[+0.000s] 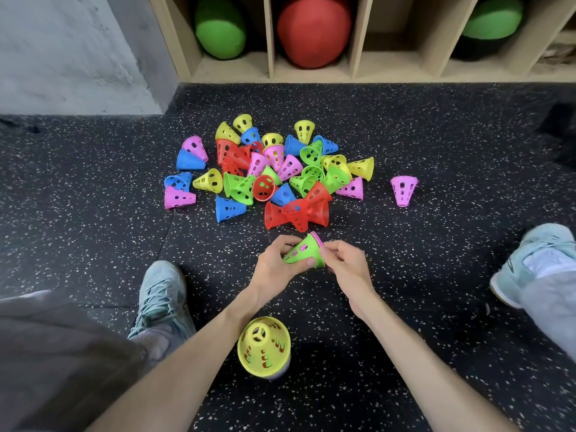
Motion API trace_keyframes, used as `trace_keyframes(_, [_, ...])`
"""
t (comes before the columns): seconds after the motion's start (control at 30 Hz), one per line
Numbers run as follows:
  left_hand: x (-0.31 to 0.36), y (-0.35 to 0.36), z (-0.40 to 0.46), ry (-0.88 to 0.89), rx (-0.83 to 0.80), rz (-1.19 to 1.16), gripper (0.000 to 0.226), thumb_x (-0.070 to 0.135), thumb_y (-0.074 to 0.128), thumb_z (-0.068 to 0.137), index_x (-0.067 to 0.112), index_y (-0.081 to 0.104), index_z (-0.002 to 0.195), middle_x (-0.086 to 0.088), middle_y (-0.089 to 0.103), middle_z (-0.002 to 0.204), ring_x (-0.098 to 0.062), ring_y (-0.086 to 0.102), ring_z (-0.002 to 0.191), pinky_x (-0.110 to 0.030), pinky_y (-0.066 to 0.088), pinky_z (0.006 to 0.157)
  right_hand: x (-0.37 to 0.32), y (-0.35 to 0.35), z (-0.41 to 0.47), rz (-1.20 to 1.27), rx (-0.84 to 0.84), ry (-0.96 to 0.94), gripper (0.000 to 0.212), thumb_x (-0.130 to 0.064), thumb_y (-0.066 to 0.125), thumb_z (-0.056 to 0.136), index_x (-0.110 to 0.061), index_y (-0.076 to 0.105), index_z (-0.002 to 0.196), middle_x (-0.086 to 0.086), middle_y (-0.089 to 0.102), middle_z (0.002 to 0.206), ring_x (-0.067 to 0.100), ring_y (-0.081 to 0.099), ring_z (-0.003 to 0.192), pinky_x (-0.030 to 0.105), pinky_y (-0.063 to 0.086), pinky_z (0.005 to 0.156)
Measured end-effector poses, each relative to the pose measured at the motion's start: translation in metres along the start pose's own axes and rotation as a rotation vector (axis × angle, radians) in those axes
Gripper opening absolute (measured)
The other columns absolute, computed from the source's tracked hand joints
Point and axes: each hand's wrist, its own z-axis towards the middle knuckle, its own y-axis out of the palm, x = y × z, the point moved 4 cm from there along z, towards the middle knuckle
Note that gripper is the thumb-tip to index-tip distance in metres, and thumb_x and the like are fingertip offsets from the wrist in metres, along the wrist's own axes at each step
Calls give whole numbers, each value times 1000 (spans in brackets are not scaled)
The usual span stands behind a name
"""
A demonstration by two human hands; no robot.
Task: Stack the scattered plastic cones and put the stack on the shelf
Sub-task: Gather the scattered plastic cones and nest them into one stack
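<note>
Both hands meet just in front of the pile of scattered cones [268, 169] on the speckled floor [93, 213]. The left hand [274, 265] has its fingers curled round the narrow end of a green cone [302, 252] lying on its side, while the right hand [346, 263] pinches its wide rim, where pink rims of cones nested inside show. Nearer the person than the pile, between the forearms, stands the stack [264, 346], a yellow cone outermost. A lone pink cone [403, 190] lies right of the pile. Beyond the pile is the wooden shelf [269, 35], holding a red ball [313, 29].
</note>
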Motion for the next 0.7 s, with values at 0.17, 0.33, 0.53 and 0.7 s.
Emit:
trace_keyframes(0.17, [2, -1, 6, 29, 14, 7, 48, 42, 86, 79, 31, 63, 119, 9, 71, 105, -6, 66, 97, -21, 51, 78, -9, 3, -2, -61, -55, -58, 13, -20, 61, 101, -21, 74, 105, -3, 78, 94, 8, 71, 94, 23, 53, 87])
trace_keyframes(0.33, [4, -8, 13, 26, -22, 23, 48, 33, 86, 81, 28, 64, 123, 14, 68, 106, 4, 64, 98, -8, 47, 78, -12, 13, -1, -57, -94, -106, 15, -12, 63, 98, -20, 73, 104, -6, 79, 92, 6, 72, 95, 29, 54, 91])
trace_keyframes(0.53, [5, -28, 39, 25, 9, 46, 46, 37, 78, 89, 22, 62, 130, 10, 65, 123, -3, 60, 113, -12, 47, 91, -1, 21, 18, -72, 68, -104, 14, -18, 63, 97, -24, 76, 98, -12, 78, 91, 7, 72, 90, 43, 55, 92])
trace_keyframes(0.7, [-2, -44, 73, 52, 105, 297, 35, 30, 73, 94, 28, 65, 127, 2, 57, 125, -14, 55, 115, -20, 43, 95, 15, 13, 30, -80, 242, -82, 14, -24, 65, 93, -30, 75, 88, -14, 76, 86, 10, 70, 84, 48, 54, 86])
